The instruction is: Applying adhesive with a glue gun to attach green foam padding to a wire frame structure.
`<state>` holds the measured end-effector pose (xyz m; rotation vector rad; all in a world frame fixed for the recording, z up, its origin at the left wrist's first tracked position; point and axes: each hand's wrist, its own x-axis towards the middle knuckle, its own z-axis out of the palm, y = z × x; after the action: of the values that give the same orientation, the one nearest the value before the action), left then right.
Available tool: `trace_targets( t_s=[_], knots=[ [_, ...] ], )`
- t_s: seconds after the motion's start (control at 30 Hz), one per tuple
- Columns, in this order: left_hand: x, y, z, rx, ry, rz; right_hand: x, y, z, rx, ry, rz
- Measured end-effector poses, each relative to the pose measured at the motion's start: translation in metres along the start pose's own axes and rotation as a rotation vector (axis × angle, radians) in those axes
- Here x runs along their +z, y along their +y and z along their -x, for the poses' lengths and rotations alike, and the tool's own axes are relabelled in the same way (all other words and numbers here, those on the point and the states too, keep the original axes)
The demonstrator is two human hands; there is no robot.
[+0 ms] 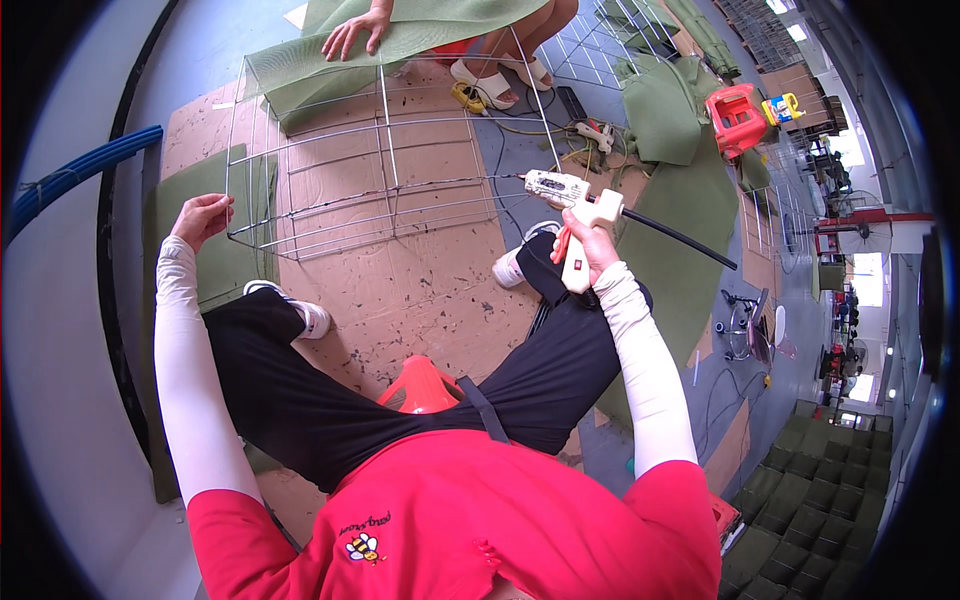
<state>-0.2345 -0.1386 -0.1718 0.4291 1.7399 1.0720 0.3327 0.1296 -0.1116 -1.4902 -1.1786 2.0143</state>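
My right hand (596,246) is wrapped round the handle of a white hot glue gun (558,188), with a long black glue stick (680,240) protruding from its back. The nozzle points left, close to the lower right part of a wire frame (389,130). Dark glue-like marks run along one of the frame's lower wires. Beside the frame's left end, my left hand (204,219) is closed in a pinch; what it holds, if anything, is too small to make out. Green mesh (300,80) covers the frame's far side, and a co-worker's hand (358,35) lies on it.
Stained cardboard (420,310) covers the floor under the frame. Green sheets (165,215) lie at left and a green strip (670,290) at right. A second glue gun (597,136) rests among cables. A red plastic stool (735,120) stands far right; blue tubing (90,175) juts in at left.
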Motion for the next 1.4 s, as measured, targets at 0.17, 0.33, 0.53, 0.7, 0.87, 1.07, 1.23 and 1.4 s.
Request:
trace_targets(
  t_s=[0.17, 0.33, 0.53, 0.7, 0.87, 1.07, 1.23, 1.4],
  knots=[
    [-0.004, -0.003, -0.002, 0.015, -0.011, -0.013, 0.001, -0.002, 0.000, -0.031, 0.003, -0.001],
    [-0.006, -0.005, -0.004, 0.008, -0.014, -0.010, -0.006, -0.002, -0.002, -0.014, -0.003, -0.003],
    [-0.004, -0.003, -0.005, 0.011, -0.016, -0.020, -0.007, -0.005, 0.002, -0.005, 0.022, 0.015],
    [-0.003, -0.001, -0.002, 0.002, -0.015, -0.024, -0.007, -0.006, 0.003, -0.015, 0.032, 0.012],
    [-0.004, -0.001, -0.001, 0.015, -0.025, -0.018, -0.014, -0.005, 0.000, -0.003, 0.038, 0.040],
    [-0.003, -0.001, 0.001, 0.005, 0.004, -0.016, -0.016, -0.007, 0.002, -0.022, 0.059, 0.045],
    [0.000, 0.001, 0.001, 0.003, 0.000, -0.030, -0.016, -0.009, 0.004, -0.037, 0.092, 0.044],
    [-0.004, -0.002, -0.003, 0.004, -0.012, -0.023, -0.020, -0.008, 0.001, -0.057, 0.100, 0.024]
  ],
)
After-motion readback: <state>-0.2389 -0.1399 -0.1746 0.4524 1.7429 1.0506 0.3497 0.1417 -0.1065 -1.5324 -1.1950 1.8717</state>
